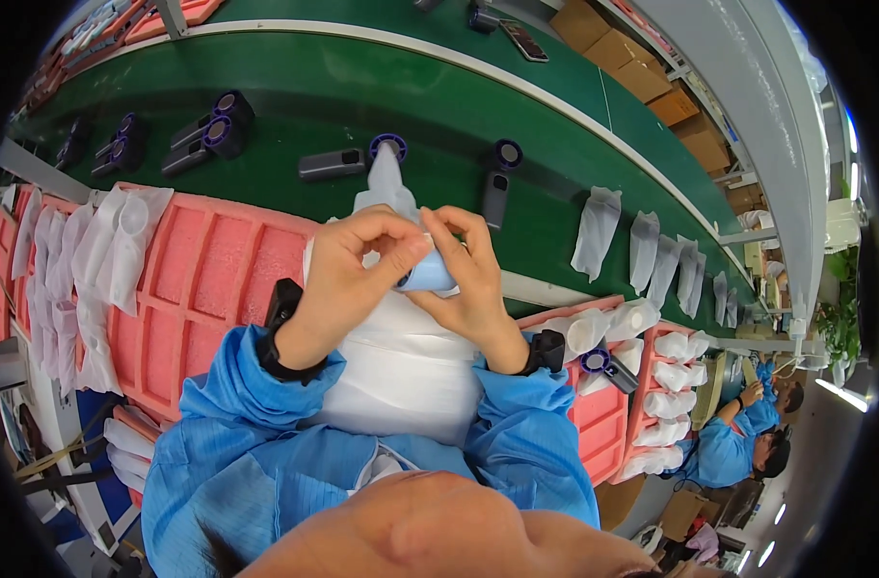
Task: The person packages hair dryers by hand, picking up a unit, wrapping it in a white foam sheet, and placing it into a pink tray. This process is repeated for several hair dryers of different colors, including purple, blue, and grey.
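In front of my chest, a light blue rounded piece [430, 274] with a dark spot at its left end sits between my hands. My right hand [468, 275] is closed around its far side, fingers bent over the top. My left hand [358, 275] is closed in a pinch, thumb and forefinger meeting the piece's upper edge beside a small white bit. Just beyond my fingers a pale translucent sleeve [386, 178] lies against a purple-ringed dark device. Below my hands is a stack of white sleeves [401, 371].
Dark handheld devices [332, 165] with purple rings lie along the green bench [295, 91]. White-sleeved items [597, 231] line its right part. Pink compartment trays [203, 260] flank me on both sides. Co-workers in blue [733, 448] sit at far right.
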`<state>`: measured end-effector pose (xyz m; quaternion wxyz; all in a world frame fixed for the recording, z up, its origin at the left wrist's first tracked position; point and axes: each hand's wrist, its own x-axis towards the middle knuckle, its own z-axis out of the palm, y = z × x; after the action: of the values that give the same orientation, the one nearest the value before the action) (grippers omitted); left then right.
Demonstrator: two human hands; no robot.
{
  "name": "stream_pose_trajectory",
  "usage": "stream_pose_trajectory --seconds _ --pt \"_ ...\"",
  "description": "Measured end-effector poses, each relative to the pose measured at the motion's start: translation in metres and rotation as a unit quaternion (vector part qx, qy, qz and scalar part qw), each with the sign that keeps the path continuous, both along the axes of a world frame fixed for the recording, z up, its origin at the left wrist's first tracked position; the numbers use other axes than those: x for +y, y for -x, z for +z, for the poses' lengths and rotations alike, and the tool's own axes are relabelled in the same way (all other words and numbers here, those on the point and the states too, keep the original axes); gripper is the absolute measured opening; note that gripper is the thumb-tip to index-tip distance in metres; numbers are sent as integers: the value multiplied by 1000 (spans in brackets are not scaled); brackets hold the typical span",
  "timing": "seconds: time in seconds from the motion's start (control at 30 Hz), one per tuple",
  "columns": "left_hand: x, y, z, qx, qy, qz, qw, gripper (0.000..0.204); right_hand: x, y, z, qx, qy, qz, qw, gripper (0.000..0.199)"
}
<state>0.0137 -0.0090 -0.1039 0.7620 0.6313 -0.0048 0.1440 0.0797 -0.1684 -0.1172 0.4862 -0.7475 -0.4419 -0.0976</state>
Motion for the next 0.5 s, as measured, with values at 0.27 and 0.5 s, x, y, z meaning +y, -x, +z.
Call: stream_pose_trajectory --seconds 0.27,0.5 --pt "-30 16 0 -156 -330 116 924 21 -6 -3 -3 -89 14 -74 993 65" --pt "-25 7 17 -98 -262 68 958 37 -9 -5 -17 83 -106 -123 983 59"
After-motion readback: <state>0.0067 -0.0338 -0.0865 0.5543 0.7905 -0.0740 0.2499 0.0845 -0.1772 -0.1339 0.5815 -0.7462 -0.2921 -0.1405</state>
